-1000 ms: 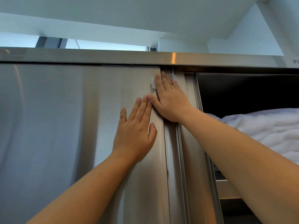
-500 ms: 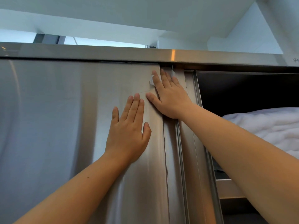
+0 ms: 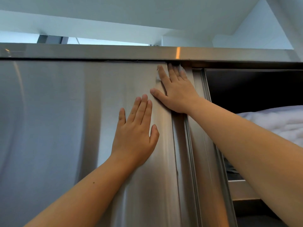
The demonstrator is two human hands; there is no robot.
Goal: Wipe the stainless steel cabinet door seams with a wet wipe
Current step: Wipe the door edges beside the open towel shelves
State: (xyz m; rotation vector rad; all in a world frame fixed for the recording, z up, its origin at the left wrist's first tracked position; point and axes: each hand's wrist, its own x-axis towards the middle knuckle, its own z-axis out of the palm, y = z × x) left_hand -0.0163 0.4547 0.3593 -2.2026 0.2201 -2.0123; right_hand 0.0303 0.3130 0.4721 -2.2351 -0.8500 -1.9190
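The big shiny grey steel cabinet door point(image 3: 65, 128) fills the left side. The left hand point(image 3: 134, 133) lies flat on it, and its arm comes up from 7 o'clock. Its fingers are straight and close together, pointing to 12 o'clock. The thumb sticks out, and the hand holds nothing.

At 1 o'clock from it, the right hand point(image 3: 177, 92) lies flat over the top of the long thin door seam point(image 3: 174, 148). Its arm comes in from 4 o'clock. Its straight fingers press the small white wet wipe point(image 3: 157, 76) on the steel, just under the grey steel top rail point(image 3: 98, 51). The wipe peeks out beside the fingers.

At 3 o'clock, soft white bedding point(image 3: 278, 122) sits in the dark open cupboard.
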